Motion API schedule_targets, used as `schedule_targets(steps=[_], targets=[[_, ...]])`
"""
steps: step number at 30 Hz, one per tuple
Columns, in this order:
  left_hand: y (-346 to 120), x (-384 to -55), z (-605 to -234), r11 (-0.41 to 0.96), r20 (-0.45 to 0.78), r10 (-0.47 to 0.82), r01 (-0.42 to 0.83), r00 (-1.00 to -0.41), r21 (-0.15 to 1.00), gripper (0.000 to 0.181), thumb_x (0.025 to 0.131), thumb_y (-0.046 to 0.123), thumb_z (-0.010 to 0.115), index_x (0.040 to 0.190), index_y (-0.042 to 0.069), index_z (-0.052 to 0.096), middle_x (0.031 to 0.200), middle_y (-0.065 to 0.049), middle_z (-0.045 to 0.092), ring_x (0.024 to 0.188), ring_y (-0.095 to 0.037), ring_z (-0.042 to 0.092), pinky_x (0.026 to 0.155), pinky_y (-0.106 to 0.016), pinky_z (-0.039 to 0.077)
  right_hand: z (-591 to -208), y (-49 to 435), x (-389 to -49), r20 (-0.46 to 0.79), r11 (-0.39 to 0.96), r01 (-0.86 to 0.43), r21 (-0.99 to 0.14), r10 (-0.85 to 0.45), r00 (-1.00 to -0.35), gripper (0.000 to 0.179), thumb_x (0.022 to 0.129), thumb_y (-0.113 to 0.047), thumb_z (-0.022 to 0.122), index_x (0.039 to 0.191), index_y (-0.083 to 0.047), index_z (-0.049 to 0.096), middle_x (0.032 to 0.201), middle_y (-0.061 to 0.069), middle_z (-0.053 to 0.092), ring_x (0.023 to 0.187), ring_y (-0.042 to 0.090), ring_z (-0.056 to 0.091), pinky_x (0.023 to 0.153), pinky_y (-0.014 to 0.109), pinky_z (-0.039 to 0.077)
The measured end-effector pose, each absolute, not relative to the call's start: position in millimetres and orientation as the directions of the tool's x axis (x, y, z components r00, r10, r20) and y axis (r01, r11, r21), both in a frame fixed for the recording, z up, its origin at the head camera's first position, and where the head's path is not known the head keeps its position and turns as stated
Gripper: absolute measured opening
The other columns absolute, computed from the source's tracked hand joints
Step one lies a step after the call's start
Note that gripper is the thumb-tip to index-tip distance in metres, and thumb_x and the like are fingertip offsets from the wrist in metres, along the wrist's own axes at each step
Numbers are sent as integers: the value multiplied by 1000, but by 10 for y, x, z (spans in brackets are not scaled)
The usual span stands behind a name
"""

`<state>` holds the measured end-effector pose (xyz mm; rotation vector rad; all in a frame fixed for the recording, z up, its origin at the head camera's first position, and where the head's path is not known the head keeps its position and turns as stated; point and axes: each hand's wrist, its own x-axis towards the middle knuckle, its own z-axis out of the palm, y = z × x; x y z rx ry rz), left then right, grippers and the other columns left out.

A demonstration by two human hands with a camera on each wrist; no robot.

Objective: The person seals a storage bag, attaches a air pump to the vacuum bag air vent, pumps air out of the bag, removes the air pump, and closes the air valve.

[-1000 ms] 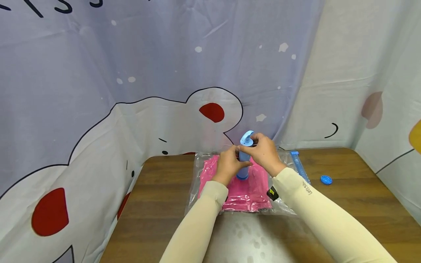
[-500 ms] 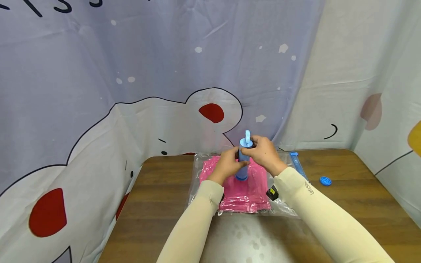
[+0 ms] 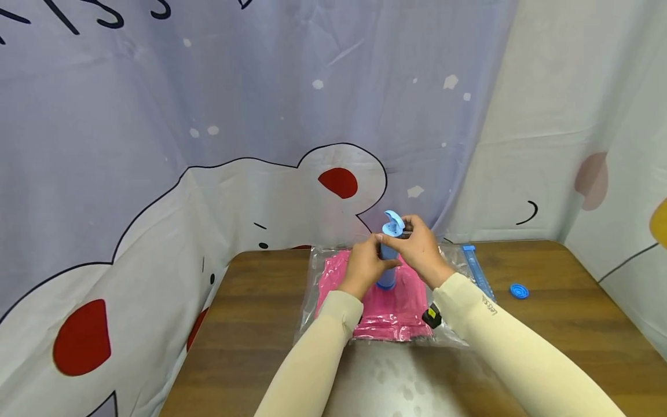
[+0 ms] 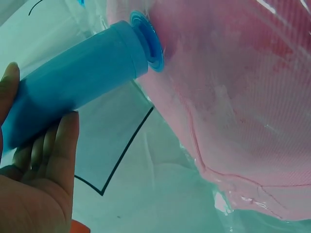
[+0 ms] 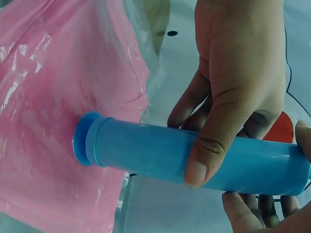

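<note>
A blue hand pump (image 3: pixel 387 279) stands upright on a clear plastic bag (image 3: pixel 318 260) with pink ribbed fabric (image 3: pixel 391 321) inside. In the right wrist view the foot of the pump (image 5: pixel 126 145) meets a round blue valve (image 5: pixel 86 138) on the bag. My left hand (image 3: pixel 361 266) grips the barrel around its middle, thumb on the near side. Higher up, my right hand (image 3: pixel 419 249) holds the pump near its top, just below a curved light-blue handle (image 3: pixel 394 220). In the left wrist view my left hand (image 4: pixel 43 189) curls its fingers beneath the barrel.
To the right, a round blue cap (image 3: pixel 519 291) lies on the wooden table (image 3: pixel 255 324). A blue strip (image 3: pixel 476 269) runs along the bag's right edge. Behind the table hangs a printed curtain (image 3: pixel 260 104).
The curved handle on the pump has turned, appearing edge-on half a second ago and now broadside, leaning right. Both hands stay on the pump; the head view has shifted slightly.
</note>
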<state>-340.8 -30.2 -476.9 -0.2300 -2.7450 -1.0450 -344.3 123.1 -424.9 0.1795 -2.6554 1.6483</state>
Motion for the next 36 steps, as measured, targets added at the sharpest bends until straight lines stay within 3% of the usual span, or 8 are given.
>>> schedule_targets(steps=[8, 14, 17, 21, 25, 28, 36], targets=[[-230, -3407, -4787, 784, 273, 5, 174, -962, 596, 57, 89, 42, 99, 126, 5, 74, 114, -13, 87, 110, -34, 84, 95, -49, 69, -4241, 1251, -3439, 191, 569, -186, -801, -52, -980, 61, 97, -43, 91, 130, 1, 66, 121, 22, 79, 107, 34, 75, 84, 33, 56], [-251, -3393, -4785, 808, 251, -3, 146, -968, 571, 62, 85, 43, 102, 126, 7, 73, 114, -14, 86, 107, -35, 84, 92, -51, 69, -4223, 1241, -3440, 222, 604, -231, -763, -91, -971, 50, 98, -38, 90, 123, 1, 72, 114, 21, 82, 100, 33, 76, 81, 34, 56], [-299, -3394, -4793, 806, 202, 16, 132, -979, 577, 69, 83, 42, 104, 135, 9, 72, 123, -13, 86, 112, -34, 84, 95, -51, 69, -4204, 1225, -3443, 218, 618, -240, -748, -112, -969, 41, 98, -35, 88, 118, -1, 77, 112, 20, 85, 98, 31, 76, 82, 34, 56], [-379, -3423, -4825, 719, 149, 113, 185, -982, 670, 69, 93, 33, 97, 151, 12, 68, 141, -12, 82, 129, -33, 80, 108, -50, 66, -4172, 1219, -3452, 172, 617, -220, -756, -137, -975, 32, 98, -29, 84, 115, -2, 79, 114, 19, 86, 94, 27, 72, 79, 32, 55], [-430, -3472, -4854, 579, 142, 196, 231, -970, 782, 57, 102, 22, 88, 154, 12, 66, 149, -13, 78, 141, -35, 75, 116, -51, 63, -4137, 1220, -3463, 107, 593, -176, -786, -149, -983, 41, 98, -27, 82, 127, 2, 78, 126, 22, 83, 103, 28, 71, 85, 33, 57], [-432, -3492, -4858, 542, 159, 202, 245, -966, 804, 51, 102, 20, 88, 148, 9, 69, 145, -15, 79, 139, -36, 76, 115, -51, 64, -4129, 1229, -3473, 76, 581, -151, -800, -152, -985, 56, 97, -26, 82, 143, 5, 72, 136, 24, 80, 115, 30, 72, 96, 38, 60], [-365, -3461, -4816, 690, 210, 116, 231, -971, 686, 50, 93, 31, 97, 128, 9, 70, 123, -15, 86, 116, -32, 84, 96, -46, 70, -4189, 1284, -3484, 24, 472, -118, -874, -201, -979, 73, 103, -31, 83, 160, 5, 55, 158, 28, 67, 148, 42, 65, 125, 57, 54]])
